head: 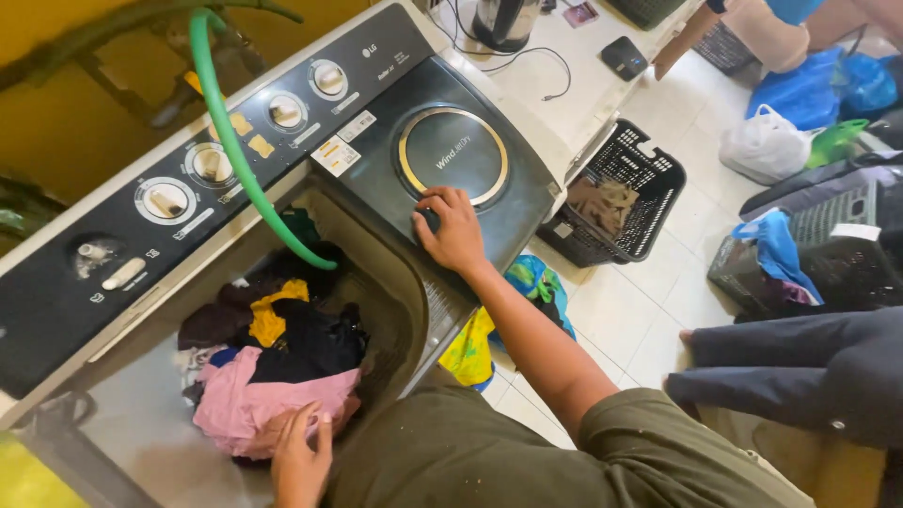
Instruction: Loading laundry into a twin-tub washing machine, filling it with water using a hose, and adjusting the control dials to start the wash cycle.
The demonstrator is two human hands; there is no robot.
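Observation:
I stand at a twin-tub washing machine with a dark control panel and several dials. My left hand lies on a pink garment at the near edge of the open wash tub, fingers flat on the cloth. The tub holds a heap of black, yellow and dark purple clothes. My right hand reaches forward. It rests on the closed dark spinner lid, fingertips at the rim of its round gold-ringed window. It grips nothing.
A green hose curves down into the tub. A black basket with brown cloth stands right of the machine, another basket further right. Yellow-blue cloth hangs beside the machine. Another person's legs stand at right, plastic bags behind.

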